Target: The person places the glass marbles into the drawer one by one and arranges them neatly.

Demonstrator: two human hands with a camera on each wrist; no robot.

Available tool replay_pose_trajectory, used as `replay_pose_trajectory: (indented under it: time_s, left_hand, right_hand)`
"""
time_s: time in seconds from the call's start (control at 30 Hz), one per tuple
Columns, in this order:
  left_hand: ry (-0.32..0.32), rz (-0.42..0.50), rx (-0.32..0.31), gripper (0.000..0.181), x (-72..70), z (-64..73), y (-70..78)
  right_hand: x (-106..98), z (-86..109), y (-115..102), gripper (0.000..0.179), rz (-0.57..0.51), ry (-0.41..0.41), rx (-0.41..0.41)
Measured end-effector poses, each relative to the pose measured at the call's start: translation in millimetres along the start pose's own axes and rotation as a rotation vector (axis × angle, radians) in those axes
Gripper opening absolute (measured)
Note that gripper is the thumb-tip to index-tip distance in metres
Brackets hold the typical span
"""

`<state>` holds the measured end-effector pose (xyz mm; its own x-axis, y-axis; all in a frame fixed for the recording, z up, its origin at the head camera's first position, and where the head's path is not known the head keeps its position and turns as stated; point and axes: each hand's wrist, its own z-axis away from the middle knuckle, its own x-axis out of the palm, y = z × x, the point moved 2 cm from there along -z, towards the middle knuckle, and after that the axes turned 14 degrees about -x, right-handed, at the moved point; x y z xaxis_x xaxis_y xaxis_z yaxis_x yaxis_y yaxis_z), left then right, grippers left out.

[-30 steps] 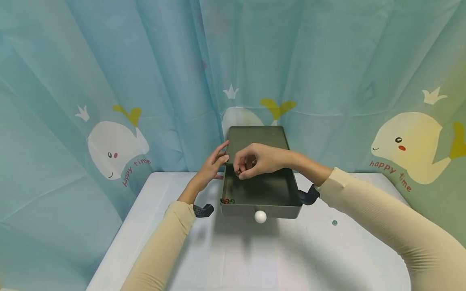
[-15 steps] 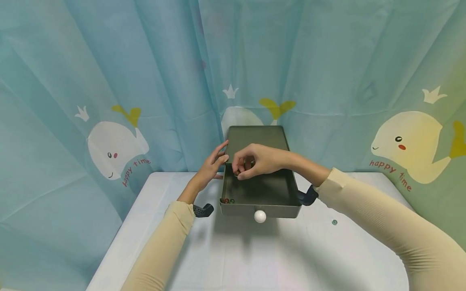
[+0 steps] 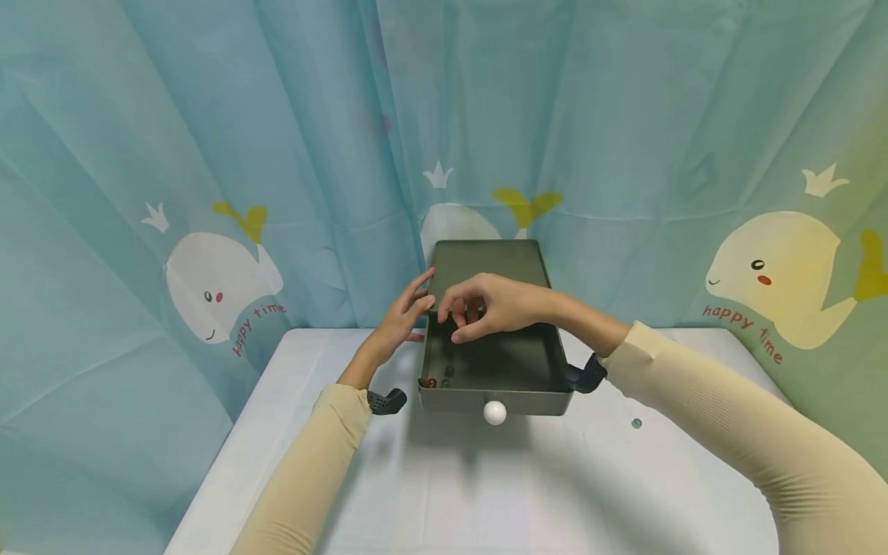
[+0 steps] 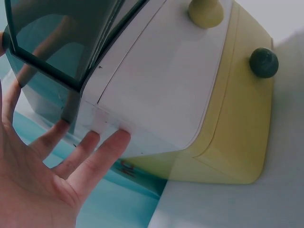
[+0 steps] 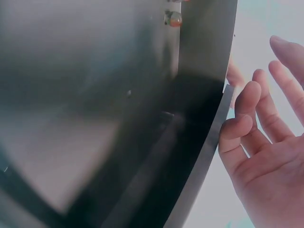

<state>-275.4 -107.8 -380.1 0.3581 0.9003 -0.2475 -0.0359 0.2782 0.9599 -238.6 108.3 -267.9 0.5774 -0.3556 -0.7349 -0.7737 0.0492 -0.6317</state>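
Note:
A small drawer cabinet (image 3: 486,270) stands at the back of the table, its dark green top drawer (image 3: 513,362) pulled out. My left hand (image 3: 397,324) rests along the cabinet's left side; in the left wrist view its straight fingertips touch the side by the white drawer (image 4: 156,76). Over the open drawer hovers my right hand (image 3: 502,301), thumb and forefinger apart with nothing between them. Inside, at the front left corner, lie a red marble (image 3: 432,383), a green marble (image 3: 445,384) and a brownish marble (image 3: 449,371). The right wrist view shows an orange-tinted marble (image 5: 175,19) there.
A white knob (image 3: 495,413) sticks out from the drawer front. To the right on the white table (image 3: 472,493) lies another green marble (image 3: 637,423). A yellow drawer (image 4: 242,109) with a dark knob sits lower down. A blue whale-print curtain (image 3: 333,154) hangs behind.
My right thumb and forefinger have parted and let go of the brownish marble, which now lies near the other marbles at the drawer's front. The left hand has stayed in place.

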Motion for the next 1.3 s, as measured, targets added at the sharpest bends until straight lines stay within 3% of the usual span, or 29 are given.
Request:
replay_pose_trajectory:
  time_s: [0.4,0.73,1.0,1.3]
  left_hand:
    - [-0.015,0.023,-0.013,0.060,-0.5,-1.0,1.5]
    - [-0.018,0.035,-0.015,0.061,-1.9,-2.6,0.1]
    - [-0.016,0.035,-0.004,0.060,-4.2,-0.8,-0.8]
    - [-0.020,0.030,0.005,0.060,-4.6,-2.4,-1.8]
  right_hand:
    - [-11,8.0,-5,0.030,0.049,0.028,0.021]
    - [-27,29.0,-13,0.030,0.097,0.080,0.083]
    - [-37,54.3,-19,0.036,0.115,0.108,0.152]
    - [-49,98.5,-22,0.034,0.139,0.194,0.198]
